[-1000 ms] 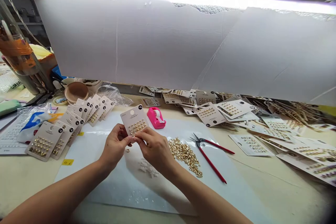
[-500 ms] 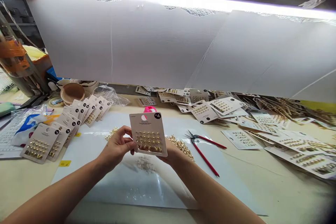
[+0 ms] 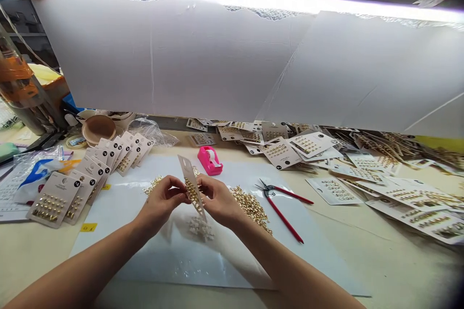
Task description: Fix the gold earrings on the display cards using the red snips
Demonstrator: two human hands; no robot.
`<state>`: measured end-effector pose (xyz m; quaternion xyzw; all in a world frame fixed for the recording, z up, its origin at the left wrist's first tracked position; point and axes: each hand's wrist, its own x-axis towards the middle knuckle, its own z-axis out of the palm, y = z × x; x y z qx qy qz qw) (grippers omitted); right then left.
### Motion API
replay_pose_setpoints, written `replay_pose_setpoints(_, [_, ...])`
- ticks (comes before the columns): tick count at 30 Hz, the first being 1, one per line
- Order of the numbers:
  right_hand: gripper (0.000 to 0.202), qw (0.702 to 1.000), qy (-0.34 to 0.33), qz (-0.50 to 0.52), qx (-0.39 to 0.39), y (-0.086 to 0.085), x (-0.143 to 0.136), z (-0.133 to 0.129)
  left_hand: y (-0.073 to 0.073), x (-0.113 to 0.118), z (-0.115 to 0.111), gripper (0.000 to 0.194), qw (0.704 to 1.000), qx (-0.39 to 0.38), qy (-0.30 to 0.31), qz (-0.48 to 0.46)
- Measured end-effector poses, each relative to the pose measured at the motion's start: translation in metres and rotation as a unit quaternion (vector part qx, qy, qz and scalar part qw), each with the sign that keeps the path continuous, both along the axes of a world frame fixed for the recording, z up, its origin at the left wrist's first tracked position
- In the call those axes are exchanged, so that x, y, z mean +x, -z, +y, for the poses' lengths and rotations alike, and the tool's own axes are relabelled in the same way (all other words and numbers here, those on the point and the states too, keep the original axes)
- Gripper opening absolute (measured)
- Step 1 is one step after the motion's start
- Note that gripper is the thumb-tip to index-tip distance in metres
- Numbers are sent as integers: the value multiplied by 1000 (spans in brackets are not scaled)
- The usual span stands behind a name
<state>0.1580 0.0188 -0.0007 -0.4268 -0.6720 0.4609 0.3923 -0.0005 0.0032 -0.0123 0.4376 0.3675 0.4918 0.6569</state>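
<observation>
Seemingly well filled, the gold-studded card (image 3: 187, 170) at centre is gripped by left hand (image 3: 159, 202) and right hand (image 3: 222, 203), loose gold pieces (image 3: 251, 206) lying unmounted centre-right.

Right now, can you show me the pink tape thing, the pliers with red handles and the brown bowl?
Pink tape dispenser (image 3: 210, 165): head view, on its front side.
Red-handled pliers (image 3: 284, 218): head view, on the longer-looking handle.
Brown bowl (image 3: 98, 128): head view, inside.

Both forearms reach in from the lower corners and converge, the left hand (image 3: 162, 201) and right hand (image 3: 218, 201) raised close together, fingers (image 3: 176, 198) of each bent inward.
</observation>
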Motion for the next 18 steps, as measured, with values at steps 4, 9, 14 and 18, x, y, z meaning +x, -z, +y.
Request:
replay_pose_setpoints(4, [7, 989, 64, -66, 115, 4, -9, -4, 1, -1, 1, 16, 1000, -2, 5, 23])
replay_pose_setpoints(9, [7, 989, 53, -70, 116, 2, -8, -9, -1, -2, 3, 25, 1000, -10, 14, 13])
replay_pose_setpoints(14, [9, 983, 53, -159, 69, -3, 48, 4, -2, -2, 4, 31, 997, -77, 0, -25])
replay_pose_setpoints(18, [17, 900, 116, -408, 102, 5, 96, 21, -3, -1, 4, 29, 994, -105, -13, -19])
